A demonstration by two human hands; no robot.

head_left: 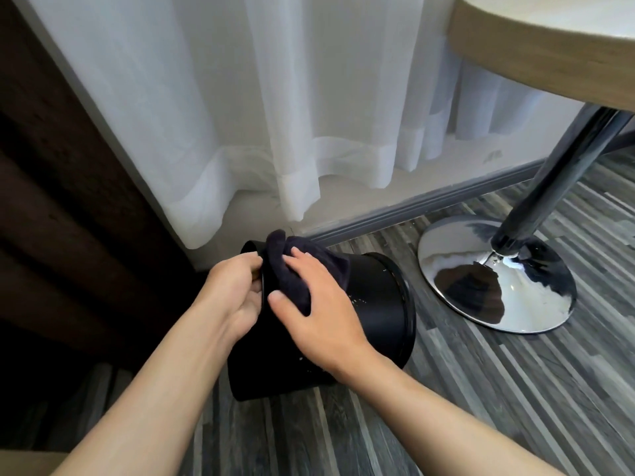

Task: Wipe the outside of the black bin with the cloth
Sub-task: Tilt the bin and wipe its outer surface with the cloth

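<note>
The black bin [374,314] lies tipped on its side on the floor, its base end toward the right and its open rim toward the left. A dark cloth [292,266] is draped over the upper side of the bin near the rim. My right hand [319,304] presses flat on the cloth with fingers spread. My left hand [237,290] grips the bin's rim at the left, thumb and fingers pinched on the edge. White specks show on the bin's side wall.
A white sheer curtain [275,115] hangs just behind the bin. A chrome table base [498,280] and pole stand to the right under a round wooden tabletop [549,39]. Dark wooden furniture [68,218] fills the left. The floor is grey wood-pattern planks.
</note>
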